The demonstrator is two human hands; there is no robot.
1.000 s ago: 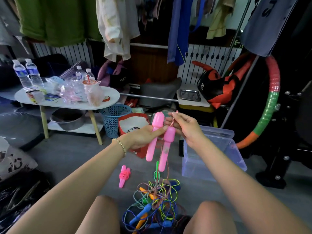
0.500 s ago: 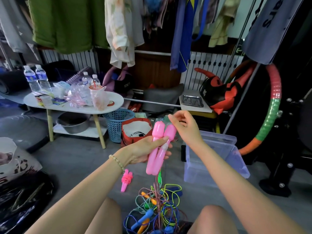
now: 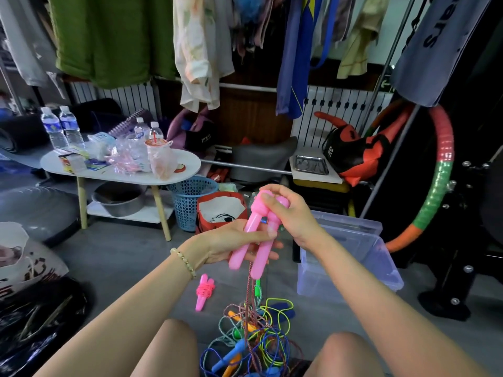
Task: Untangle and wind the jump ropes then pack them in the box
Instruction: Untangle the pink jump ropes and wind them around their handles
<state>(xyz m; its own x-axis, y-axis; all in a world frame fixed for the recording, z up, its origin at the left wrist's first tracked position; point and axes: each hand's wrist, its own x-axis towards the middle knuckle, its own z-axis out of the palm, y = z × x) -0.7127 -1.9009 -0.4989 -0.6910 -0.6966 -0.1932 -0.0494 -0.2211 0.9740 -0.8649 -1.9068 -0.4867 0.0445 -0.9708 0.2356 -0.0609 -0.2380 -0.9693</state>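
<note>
My left hand holds two pink jump-rope handles side by side, thumb across their middle. My right hand grips the handles' thick top ends, fingers curled over them. A thin reddish cord hangs from the handles down into a tangled pile of ropes with blue, orange, green and yellow parts on the floor between my knees. A wound pink jump rope lies on the floor to the left of the pile. The clear plastic box stands open on the floor to the right.
A white low table with bottles and bags stands at the back left. Beside it are a blue basket and a red bag. A hoop and black equipment stand at the right. Clothes hang overhead.
My right hand let go of the striped cord end and came down onto the tops of the pink handles. The two handles now lie closer together in my left hand.
</note>
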